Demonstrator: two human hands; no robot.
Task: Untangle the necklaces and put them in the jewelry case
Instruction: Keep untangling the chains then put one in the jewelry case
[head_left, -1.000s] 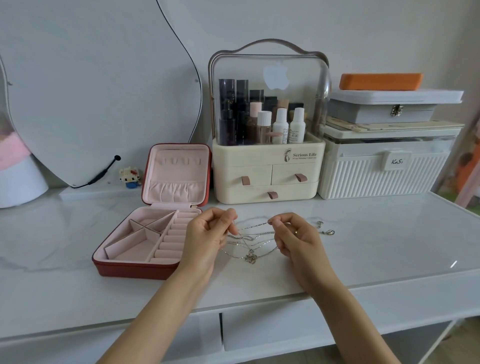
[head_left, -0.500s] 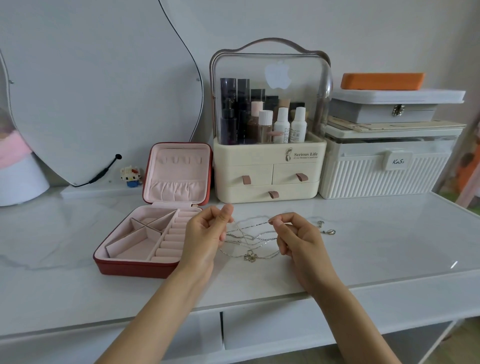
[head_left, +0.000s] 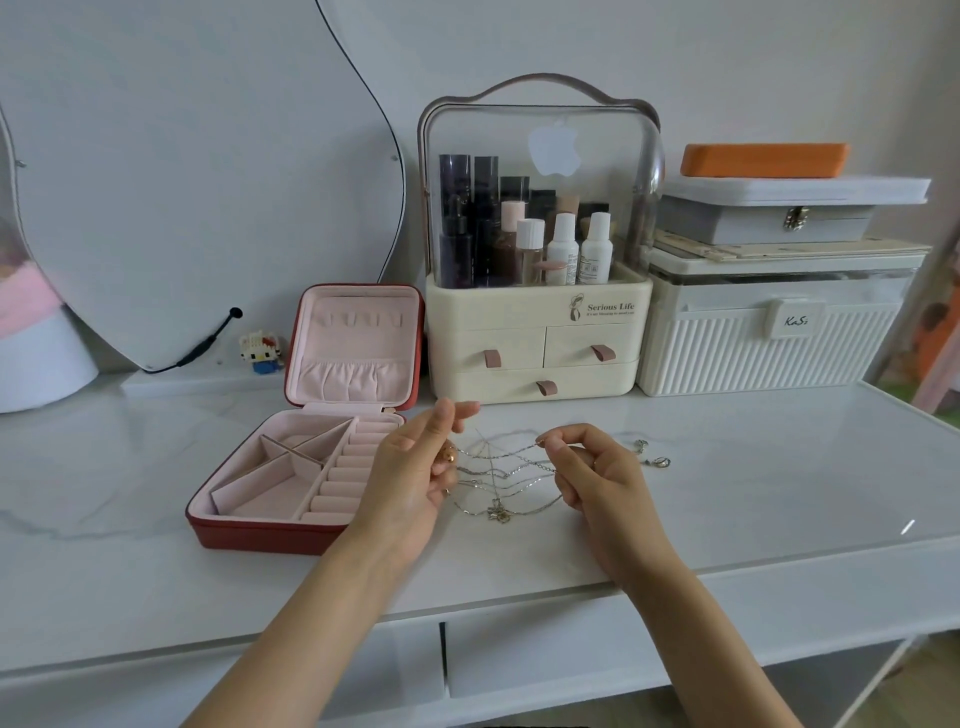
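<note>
I see thin silver necklaces (head_left: 498, 470) strung tangled between my hands above the glossy marble-look table (head_left: 727, 493) | left hand (head_left: 410, 475) and right hand (head_left: 597, 478) pinch chains | square red jewelry case (head_left: 249, 530), open, pink velvet lining, at 9 o'clock

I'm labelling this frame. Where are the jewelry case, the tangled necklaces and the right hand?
jewelry case (head_left: 249, 530): head view, red front wall.
tangled necklaces (head_left: 501, 470): head view, crossing chains.
right hand (head_left: 597, 475): head view, back of hand.
</note>
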